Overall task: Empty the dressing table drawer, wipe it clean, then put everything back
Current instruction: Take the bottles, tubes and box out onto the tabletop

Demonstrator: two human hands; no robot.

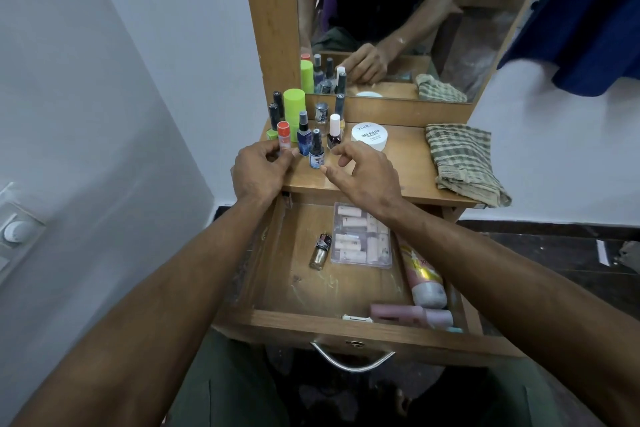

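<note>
While drawer (304, 288) gapes | left hand (258, 172) pinches orange-capped tube (283, 135) near tabletop edge

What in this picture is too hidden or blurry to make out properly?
All in the head view:
- Pink tube in the open wooden drawer: upper end hidden under the right forearm.
- Pink bottle lying along the drawer front: partly cut off by the front wall.
- Labels on the clear plastic box of small vials: too small to read.
- Orange-capped stick: lower part covered by left hand fingers.

A single head-worn wide-angle camera is looking forward and down, close over the open drawer (332, 288), facing the mirror (398, 21).
</note>
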